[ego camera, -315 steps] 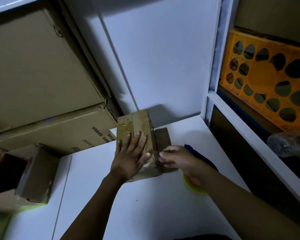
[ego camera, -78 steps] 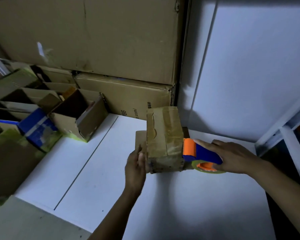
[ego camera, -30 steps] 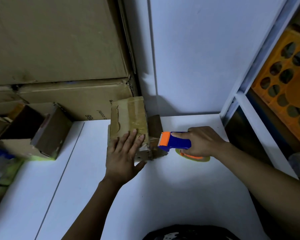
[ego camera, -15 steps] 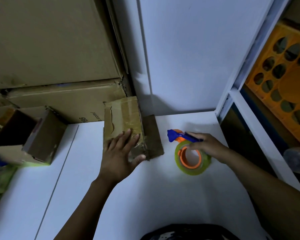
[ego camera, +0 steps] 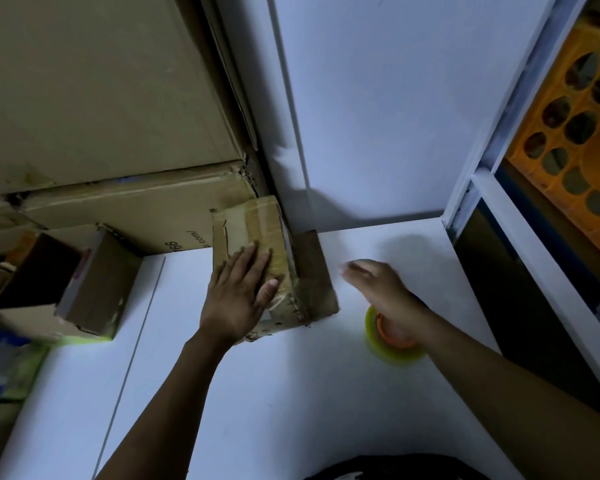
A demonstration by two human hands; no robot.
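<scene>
Cardboard box [ego camera: 248,221], taped, on worktop [ego camera: 291,393] by wall [ego camera: 361,133]; left hand [ego camera: 238,292] flat on it, fingers straight. Right hand [ego camera: 378,285] empty, fingers straight, over tape [ego camera: 400,353]. Taping looks done; next, I smooth its right side.

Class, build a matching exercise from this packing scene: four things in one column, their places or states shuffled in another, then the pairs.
1 left hand; 2 right hand; 3 tape roll; 4 orange crate.

A in the shelving at right; B flat on the taped box; C lying on the white table; D open above the tape roll.

Pairs: 1-B, 2-D, 3-C, 4-A.
</scene>
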